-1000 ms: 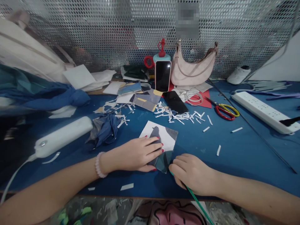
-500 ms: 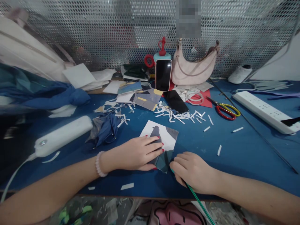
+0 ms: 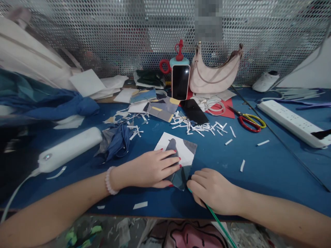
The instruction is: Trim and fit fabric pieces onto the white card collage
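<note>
My left hand (image 3: pixel 152 168) lies flat, fingers stretched out, on a patchwork piece of grey, dark and white fabric (image 3: pixel 184 151) on the blue table (image 3: pixel 258 172). It pins the piece down near its lower left. My right hand (image 3: pixel 210 189) is closed round a thin green stick (image 3: pixel 219 225), whose tip meets the fabric's dark lower corner. The stick's shaft runs down past the table's front edge.
White paper strips (image 3: pixel 201 128) litter the middle. Red-and-yellow scissors (image 3: pixel 249 122), a white power strip (image 3: pixel 292 122), an upright phone (image 3: pixel 180 82), a pink bag (image 3: pixel 214 74) and blue cloth (image 3: pixel 117 141) lie around. A white handheld device (image 3: pixel 68 150) rests at left. A long black rod (image 3: pixel 284 144) crosses the right side.
Both hands stay almost still; the right hand has shifted very slightly at the fabric's lower corner.
</note>
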{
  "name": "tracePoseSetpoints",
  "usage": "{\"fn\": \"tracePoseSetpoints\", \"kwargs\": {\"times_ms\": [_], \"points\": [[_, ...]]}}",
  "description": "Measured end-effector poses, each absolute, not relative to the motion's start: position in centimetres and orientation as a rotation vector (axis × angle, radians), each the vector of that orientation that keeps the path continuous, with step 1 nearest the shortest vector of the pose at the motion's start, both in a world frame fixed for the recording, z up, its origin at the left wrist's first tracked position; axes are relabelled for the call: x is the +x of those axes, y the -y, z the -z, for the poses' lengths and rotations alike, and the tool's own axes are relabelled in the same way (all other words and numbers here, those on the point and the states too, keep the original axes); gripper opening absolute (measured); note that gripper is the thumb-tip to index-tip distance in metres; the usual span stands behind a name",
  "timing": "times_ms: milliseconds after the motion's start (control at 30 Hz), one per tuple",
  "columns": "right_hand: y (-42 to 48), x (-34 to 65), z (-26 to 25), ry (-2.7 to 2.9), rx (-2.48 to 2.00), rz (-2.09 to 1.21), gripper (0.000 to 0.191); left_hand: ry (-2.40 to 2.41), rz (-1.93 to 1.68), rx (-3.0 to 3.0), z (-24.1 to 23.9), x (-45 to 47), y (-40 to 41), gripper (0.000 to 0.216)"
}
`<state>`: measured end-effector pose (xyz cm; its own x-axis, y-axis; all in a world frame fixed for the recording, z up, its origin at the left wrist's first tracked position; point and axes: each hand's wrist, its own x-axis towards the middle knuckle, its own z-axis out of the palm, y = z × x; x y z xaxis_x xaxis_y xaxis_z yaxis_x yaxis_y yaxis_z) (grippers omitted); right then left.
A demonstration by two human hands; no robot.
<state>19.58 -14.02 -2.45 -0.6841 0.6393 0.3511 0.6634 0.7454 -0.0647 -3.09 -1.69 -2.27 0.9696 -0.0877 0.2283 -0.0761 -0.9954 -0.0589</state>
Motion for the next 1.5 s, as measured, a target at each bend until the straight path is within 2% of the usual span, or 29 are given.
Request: {"fn": "tracePoseSetpoints", "kwargs": {"times_ms": [1500], "points": [[14.03,19.58,2.20,2.531,-1.019,0.067,0.030,-0.131,0.394,-3.037,2.22,-3.03,1.81,0.042]]}}
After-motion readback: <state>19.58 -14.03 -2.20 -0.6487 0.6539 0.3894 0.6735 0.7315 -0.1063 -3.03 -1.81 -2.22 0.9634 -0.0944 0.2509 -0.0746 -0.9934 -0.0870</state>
